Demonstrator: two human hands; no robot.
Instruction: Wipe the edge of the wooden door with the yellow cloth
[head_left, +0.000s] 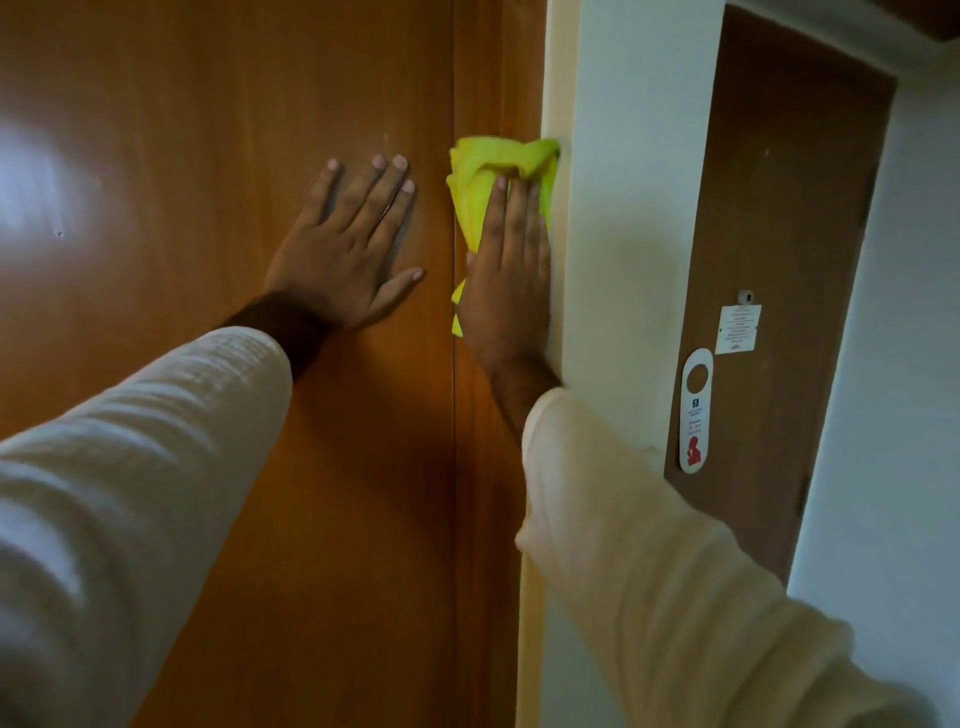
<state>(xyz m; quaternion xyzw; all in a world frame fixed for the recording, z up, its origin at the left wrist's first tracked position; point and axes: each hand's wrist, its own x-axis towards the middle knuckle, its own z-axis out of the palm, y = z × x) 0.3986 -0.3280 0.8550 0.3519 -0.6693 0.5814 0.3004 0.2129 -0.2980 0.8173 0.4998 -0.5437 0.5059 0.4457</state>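
The wooden door (208, 156) fills the left half of the view, glossy and orange-brown. Its right edge strip (485, 78) runs vertically beside a cream wall corner. My right hand (511, 291) lies flat on that strip, fingers pointing up, pressing the bunched yellow cloth (483, 176) against the wood. The cloth sticks out above and to the left of the fingers. My left hand (353, 249) rests flat on the door panel just left of the seam, fingers spread, holding nothing. Both arms wear pale long sleeves.
A cream wall corner (558, 78) stands right against the edge strip. Further right, a second brown door (779, 208) carries a white hanger tag (695, 410) and a small notice (737, 328). White wall lies at the far right.
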